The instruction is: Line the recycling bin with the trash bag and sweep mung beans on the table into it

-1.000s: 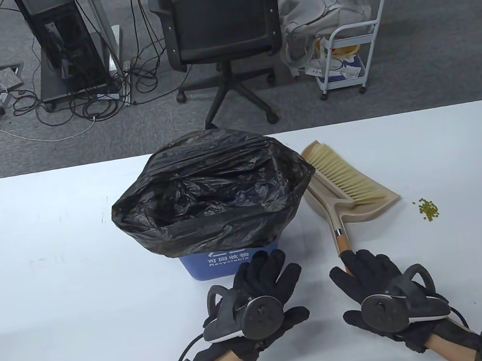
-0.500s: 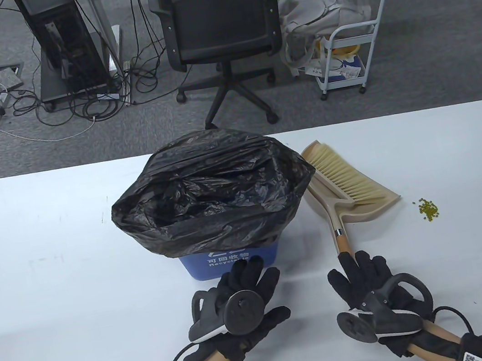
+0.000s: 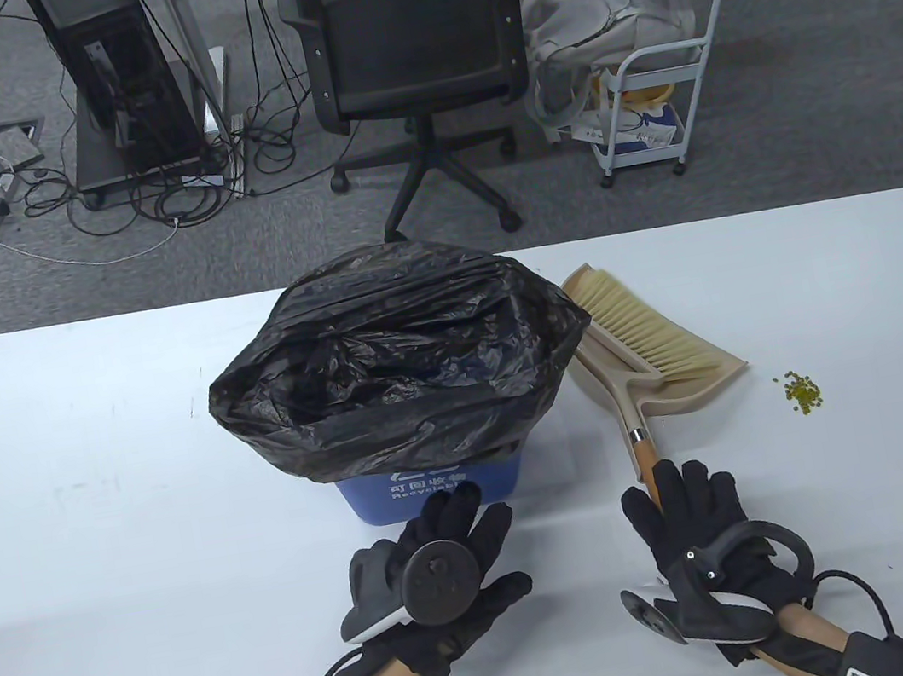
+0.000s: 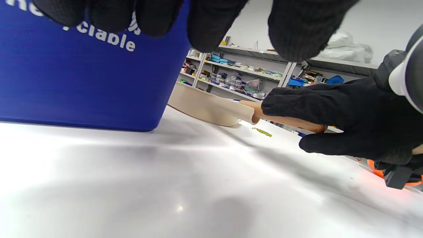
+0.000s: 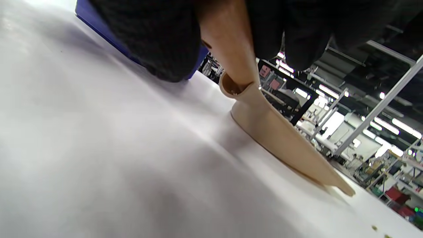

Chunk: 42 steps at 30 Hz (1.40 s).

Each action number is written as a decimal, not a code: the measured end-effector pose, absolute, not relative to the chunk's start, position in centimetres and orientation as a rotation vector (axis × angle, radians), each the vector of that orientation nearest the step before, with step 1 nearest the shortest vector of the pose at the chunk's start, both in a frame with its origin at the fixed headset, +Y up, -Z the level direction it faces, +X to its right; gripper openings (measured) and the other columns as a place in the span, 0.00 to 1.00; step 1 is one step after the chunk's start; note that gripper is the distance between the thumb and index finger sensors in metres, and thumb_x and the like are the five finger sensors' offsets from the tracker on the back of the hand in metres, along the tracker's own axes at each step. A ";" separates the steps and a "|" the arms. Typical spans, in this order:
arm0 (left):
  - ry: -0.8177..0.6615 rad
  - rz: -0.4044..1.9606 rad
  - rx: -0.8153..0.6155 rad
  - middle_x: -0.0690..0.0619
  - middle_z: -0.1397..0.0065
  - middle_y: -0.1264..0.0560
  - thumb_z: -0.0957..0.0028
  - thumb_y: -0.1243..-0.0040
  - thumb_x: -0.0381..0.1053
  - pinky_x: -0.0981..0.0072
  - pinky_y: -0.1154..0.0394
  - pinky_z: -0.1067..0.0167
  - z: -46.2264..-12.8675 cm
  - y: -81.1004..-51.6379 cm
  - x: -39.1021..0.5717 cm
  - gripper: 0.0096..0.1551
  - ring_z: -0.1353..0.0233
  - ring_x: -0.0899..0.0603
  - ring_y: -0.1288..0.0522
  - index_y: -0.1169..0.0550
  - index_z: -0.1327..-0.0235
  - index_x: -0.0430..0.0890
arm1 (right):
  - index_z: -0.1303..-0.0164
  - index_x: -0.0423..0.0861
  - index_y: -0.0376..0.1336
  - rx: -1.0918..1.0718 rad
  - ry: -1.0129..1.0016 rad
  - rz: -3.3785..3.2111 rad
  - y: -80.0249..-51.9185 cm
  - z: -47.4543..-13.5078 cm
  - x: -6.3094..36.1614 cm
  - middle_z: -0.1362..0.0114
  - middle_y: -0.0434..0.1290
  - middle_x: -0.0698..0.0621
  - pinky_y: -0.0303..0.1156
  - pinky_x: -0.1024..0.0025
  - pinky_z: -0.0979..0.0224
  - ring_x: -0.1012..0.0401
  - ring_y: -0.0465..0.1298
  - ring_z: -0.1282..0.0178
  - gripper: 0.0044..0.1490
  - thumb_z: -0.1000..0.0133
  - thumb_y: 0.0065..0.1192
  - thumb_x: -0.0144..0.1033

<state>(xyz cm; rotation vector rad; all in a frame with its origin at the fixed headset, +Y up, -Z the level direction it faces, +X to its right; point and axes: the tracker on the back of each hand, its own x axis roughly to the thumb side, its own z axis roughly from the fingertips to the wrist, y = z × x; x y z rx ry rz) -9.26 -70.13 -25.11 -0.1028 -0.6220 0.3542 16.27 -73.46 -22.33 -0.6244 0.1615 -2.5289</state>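
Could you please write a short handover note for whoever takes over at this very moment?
Left hand: fingers straight, by the front of the blue recycling bin, holding nothing.
Right hand: wrapped round the wooden handle of the brush, which lies in the dustpan.
Done: the black trash bag lines the bin.
Left: the mung beans sit unswept on the table, right of the dustpan.

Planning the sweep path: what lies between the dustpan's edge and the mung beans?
Only bare white table between the dustpan and mung beans, per the table view.
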 end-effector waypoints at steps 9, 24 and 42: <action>-0.610 0.365 -0.121 0.26 0.15 0.42 0.47 0.37 0.62 0.17 0.41 0.32 -25.3 -70.3 -9.6 0.48 0.22 0.13 0.44 0.31 0.19 0.36 | 0.18 0.37 0.55 -0.590 0.330 -2.485 -74.3 -22.8 15.8 0.24 0.66 0.25 0.67 0.31 0.32 0.30 0.72 0.28 0.49 0.48 0.70 0.36; -0.598 0.376 -0.121 0.26 0.15 0.42 0.47 0.38 0.62 0.17 0.41 0.32 -25.4 -70.4 -9.8 0.48 0.22 0.13 0.44 0.31 0.19 0.36 | 0.26 0.36 0.65 -0.631 0.552 -2.508 -69.6 -24.0 15.6 0.36 0.79 0.31 0.73 0.34 0.36 0.38 0.82 0.38 0.39 0.47 0.67 0.40; -0.583 0.388 -0.125 0.26 0.15 0.42 0.47 0.38 0.62 0.17 0.41 0.33 -25.5 -70.3 -10.3 0.48 0.22 0.12 0.44 0.31 0.18 0.36 | 0.33 0.33 0.70 -0.591 0.829 -2.709 -62.1 -26.1 19.2 0.43 0.83 0.33 0.75 0.33 0.38 0.38 0.86 0.43 0.37 0.49 0.69 0.39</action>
